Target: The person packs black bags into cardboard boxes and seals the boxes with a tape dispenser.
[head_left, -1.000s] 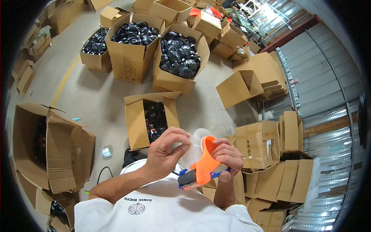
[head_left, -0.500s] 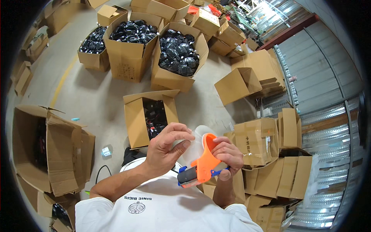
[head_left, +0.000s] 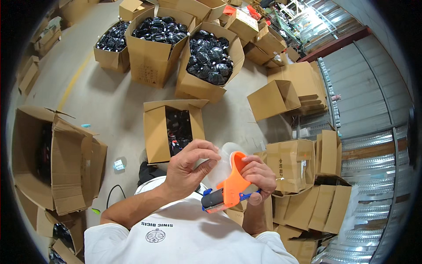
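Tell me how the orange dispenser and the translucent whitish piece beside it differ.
Colour: the orange dispenser is opaque, with blue parts and a dark roller; the translucent piece is whitish and lets light through.
Hold: the dispenser is gripped by the right hand; the translucent piece lies at the left hand's fingertips.
Shared: both are up in front of the body, close together.

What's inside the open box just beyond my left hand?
The box holds jumbled dark items with small red and white bits among them. Your left hand covers the box's near right corner, and whatever lies beneath the top layer is hidden.
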Action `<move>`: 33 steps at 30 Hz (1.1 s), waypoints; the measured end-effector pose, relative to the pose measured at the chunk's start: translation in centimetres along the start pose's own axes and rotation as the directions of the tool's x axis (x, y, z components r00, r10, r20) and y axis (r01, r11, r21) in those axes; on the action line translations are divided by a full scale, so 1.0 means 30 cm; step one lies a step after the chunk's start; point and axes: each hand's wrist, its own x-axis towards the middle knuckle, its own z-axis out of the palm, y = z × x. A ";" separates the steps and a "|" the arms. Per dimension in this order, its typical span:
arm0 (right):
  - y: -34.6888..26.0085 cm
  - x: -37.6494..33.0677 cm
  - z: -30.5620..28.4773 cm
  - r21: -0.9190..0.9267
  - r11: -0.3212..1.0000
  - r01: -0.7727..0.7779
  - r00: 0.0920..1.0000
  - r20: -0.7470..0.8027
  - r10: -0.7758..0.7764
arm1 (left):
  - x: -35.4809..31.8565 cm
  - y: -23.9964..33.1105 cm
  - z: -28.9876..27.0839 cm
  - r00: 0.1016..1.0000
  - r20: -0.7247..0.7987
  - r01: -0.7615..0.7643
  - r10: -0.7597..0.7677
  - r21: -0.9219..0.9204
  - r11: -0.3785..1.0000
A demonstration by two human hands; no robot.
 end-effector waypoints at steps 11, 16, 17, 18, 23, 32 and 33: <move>0.016 -0.011 -0.007 -0.006 1.000 -0.008 1.000 0.012 0.008 | -0.001 -0.018 0.012 1.000 -0.006 -0.015 0.015 0.037 0.999; 0.024 -0.009 -0.009 -0.019 1.000 -0.011 1.000 0.002 0.011 | 0.010 -0.022 0.017 0.999 0.017 -0.047 0.047 0.029 0.998; 0.027 -0.008 -0.009 -0.018 1.000 -0.012 1.000 0.003 0.012 | 0.018 -0.011 0.027 1.000 -0.014 -0.026 0.025 -0.063 0.998; 0.030 -0.007 -0.006 -0.018 1.000 -0.003 1.000 -0.012 0.003 | 0.025 -0.004 0.031 0.999 -0.044 -0.008 0.001 -0.153 0.988; 0.034 0.001 -0.004 -0.014 1.000 -0.002 1.000 -0.018 0.002 | 0.024 -0.020 0.006 0.999 0.012 -0.032 0.032 -0.050 0.998; 0.046 -0.007 -0.017 0.021 1.000 -0.003 1.000 0.005 0.003 | 0.014 -0.034 0.005 0.997 0.016 -0.075 0.074 0.031 0.997; 0.045 -0.005 -0.017 0.015 1.000 -0.002 1.000 0.013 0.001 | 0.012 -0.035 0.006 0.998 0.009 -0.057 0.057 0.018 0.998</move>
